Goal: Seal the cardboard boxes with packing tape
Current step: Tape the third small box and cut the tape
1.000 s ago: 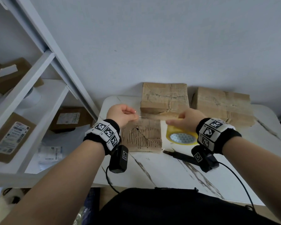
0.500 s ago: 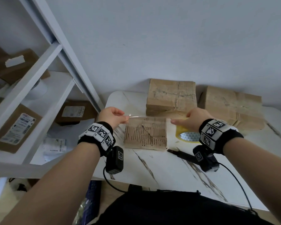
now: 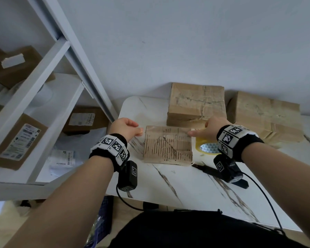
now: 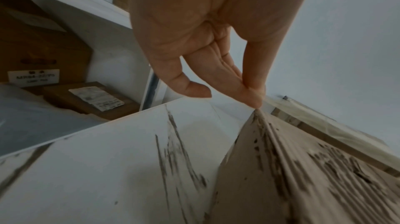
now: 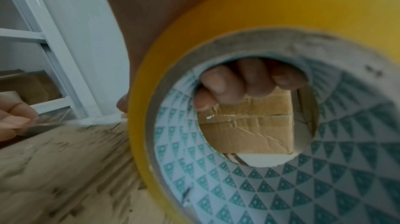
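Note:
A small flat cardboard box [image 3: 166, 147] with a torn, ribbed top lies on the white marble table [image 3: 177, 185]. My left hand [image 3: 140, 130] pinches the free end of a clear tape strip [image 3: 166, 129] at the box's far left corner [image 4: 257, 113]. The strip runs along the box's far edge to the yellow tape roll [image 3: 200, 143]. My right hand [image 3: 204, 131] grips that roll just past the box's right side, with its fingers [image 5: 238, 84] curled through the patterned core. In the right wrist view the roll [image 5: 216, 22] fills most of the picture.
Two bigger taped cardboard boxes [image 3: 195, 104] [image 3: 265, 115] stand at the back against the wall. A black pen-like tool [image 3: 204, 169] lies near the front right of the small box. A white shelf [image 3: 43, 86] with parcels stands close on the left.
My left hand pulled away to the left, drawing the strip longer. Both hands then came down, bringing the strip from above the box to its far edge.

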{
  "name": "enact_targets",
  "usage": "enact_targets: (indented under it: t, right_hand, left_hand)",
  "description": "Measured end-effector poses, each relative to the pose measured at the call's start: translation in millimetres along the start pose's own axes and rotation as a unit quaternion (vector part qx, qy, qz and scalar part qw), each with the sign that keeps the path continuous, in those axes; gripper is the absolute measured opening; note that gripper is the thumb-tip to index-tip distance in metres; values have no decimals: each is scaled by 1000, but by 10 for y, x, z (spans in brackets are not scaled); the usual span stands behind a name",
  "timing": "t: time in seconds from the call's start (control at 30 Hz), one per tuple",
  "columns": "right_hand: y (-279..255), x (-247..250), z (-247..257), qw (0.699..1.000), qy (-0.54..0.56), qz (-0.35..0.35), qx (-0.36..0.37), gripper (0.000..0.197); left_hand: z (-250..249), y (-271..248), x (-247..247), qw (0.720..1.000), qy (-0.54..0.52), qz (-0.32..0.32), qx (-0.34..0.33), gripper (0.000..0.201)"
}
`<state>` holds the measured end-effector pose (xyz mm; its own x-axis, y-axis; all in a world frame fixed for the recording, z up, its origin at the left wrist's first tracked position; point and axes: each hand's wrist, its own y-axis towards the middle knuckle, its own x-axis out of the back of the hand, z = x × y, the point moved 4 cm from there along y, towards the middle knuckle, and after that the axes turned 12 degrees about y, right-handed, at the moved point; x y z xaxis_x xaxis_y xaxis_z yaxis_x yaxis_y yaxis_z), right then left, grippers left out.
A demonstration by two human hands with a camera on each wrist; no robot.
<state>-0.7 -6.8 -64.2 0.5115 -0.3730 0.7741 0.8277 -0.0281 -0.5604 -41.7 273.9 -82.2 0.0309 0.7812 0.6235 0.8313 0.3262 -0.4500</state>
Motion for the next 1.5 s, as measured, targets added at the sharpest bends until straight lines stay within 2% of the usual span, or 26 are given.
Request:
enact_targets:
  t: [0.37,0.53,0.73,0.83,0.93,1.03,1.07,1.13,1.23,1.3,1.37,1.43,1.5]
  right_hand:
    - [108,-80,-2,1000,9,6,-16,67]
    - [193,-162,-68,1000,18,10,-21,76]
    - [245,-197,-98,999,35,26,-21,66]
    - [246,-174,-95,999,31,30,-14,65]
    - [236,-161,-88,999,33,37,-17,63]
    - [235,-153,-66,999,34,42,-9,63]
    - [244,-158,-64,999,32,44,-4,71]
    - [236,-145,-59,999,24,34,0,87]
    - [226,-131,-70,999,21,31,6,87]
    - [217,-117,-80,999,34,34,11,76]
    - [199,-115,-103,997,62,30,16,74]
    - [191,-99,-157,995,91,18,30,77]
    - [174,-68,-232,992,118,-8,51,66]
  left_hand:
    - [74,87,-78,1000,1,-5,6,17]
    - [113,115,-157,1000,-10,17,14,15]
    - [104,129,-250,999,-20,18,32,16]
    - [83,109,-263,999,25,21,31,21]
    - [164,57,-276,992,100,56,47,38]
    - [143,14,-230,986,166,1,-12,35]
    - [85,-29,-222,984,173,-14,-36,32]
    - [-63,-128,-273,977,200,-10,-75,34]
    - [-199,-218,-476,956,269,29,-116,34]
    - [-175,-219,-576,948,296,59,-99,53]
    - [-138,-240,-636,941,320,78,-80,72]
    - [-159,-319,-659,915,388,49,-103,82]
    - [-178,-383,-727,880,450,25,-151,85]
